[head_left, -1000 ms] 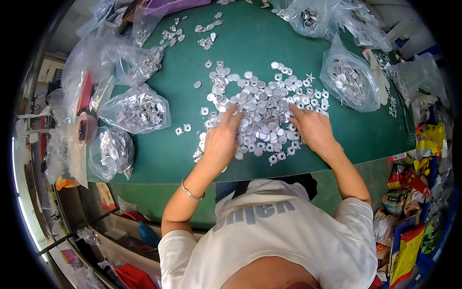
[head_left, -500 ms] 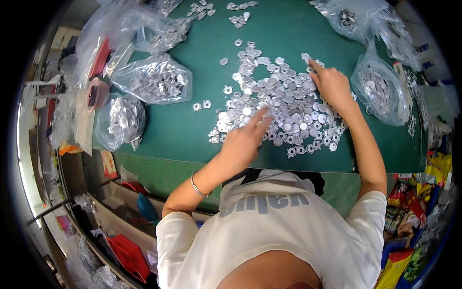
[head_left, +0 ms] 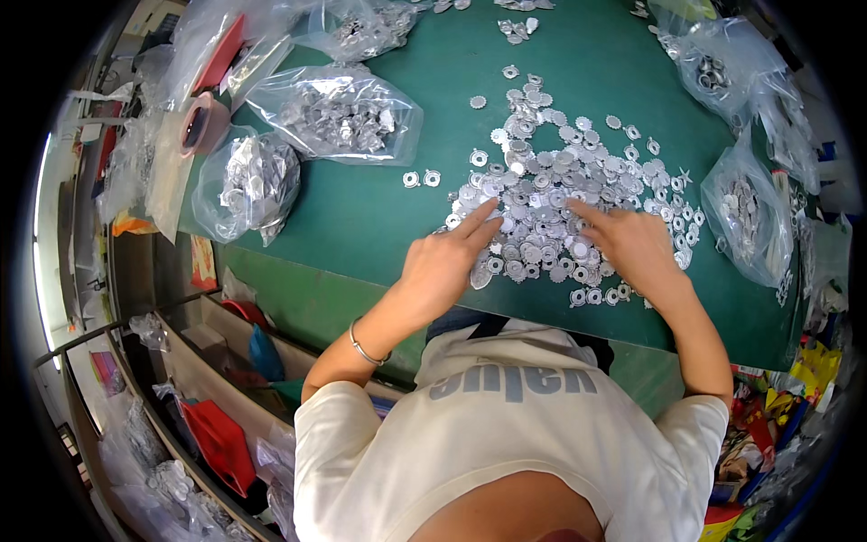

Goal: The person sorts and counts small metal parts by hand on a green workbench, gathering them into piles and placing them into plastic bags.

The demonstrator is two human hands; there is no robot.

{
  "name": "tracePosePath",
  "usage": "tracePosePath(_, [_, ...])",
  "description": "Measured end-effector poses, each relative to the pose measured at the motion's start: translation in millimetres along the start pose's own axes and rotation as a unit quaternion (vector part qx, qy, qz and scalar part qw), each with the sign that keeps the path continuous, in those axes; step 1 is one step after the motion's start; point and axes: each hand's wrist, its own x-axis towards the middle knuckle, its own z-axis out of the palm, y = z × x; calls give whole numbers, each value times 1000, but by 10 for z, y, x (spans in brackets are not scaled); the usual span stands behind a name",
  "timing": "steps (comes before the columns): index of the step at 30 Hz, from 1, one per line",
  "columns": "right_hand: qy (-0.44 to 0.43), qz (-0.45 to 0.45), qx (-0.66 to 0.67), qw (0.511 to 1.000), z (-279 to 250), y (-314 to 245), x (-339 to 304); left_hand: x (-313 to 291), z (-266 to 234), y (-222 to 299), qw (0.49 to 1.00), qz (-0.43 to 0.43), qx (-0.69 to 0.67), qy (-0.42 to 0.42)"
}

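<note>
A spread pile of small silver metal parts (head_left: 569, 167), many toothed discs and some rings with a hole, lies on the green tabletop (head_left: 361, 217). At the pile's left near edge is my left hand (head_left: 448, 268), a bracelet on its wrist; two fingers stretch onto the parts. From the right, my right hand (head_left: 634, 246) reaches over the pile, its index finger extended and touching discs near the middle. Neither hand shows a part gripped in it. What lies beneath the palms is hidden.
Clear plastic bags (head_left: 339, 117) of silver parts stand at the left, beside a pink tape roll (head_left: 204, 124). Another bag of parts (head_left: 745, 212) sits at the right. Below the table's left side is an open drawer (head_left: 217, 348) with a red item (head_left: 219, 443).
My right hand has come from the pile's far right edge in toward its middle. My left fingers stay at the near left side. The view has shifted, so the table appears turned.
</note>
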Motion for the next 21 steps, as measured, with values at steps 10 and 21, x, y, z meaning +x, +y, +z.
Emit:
tracePosePath(10, [32, 38, 101, 994, -173, -175, 491, 346, 56, -245, 980, -91, -78, 161])
tracePosePath(21, [-76, 35, 194, 977, -240, 44, 508, 477, 95, -222, 982, -94, -122, 109])
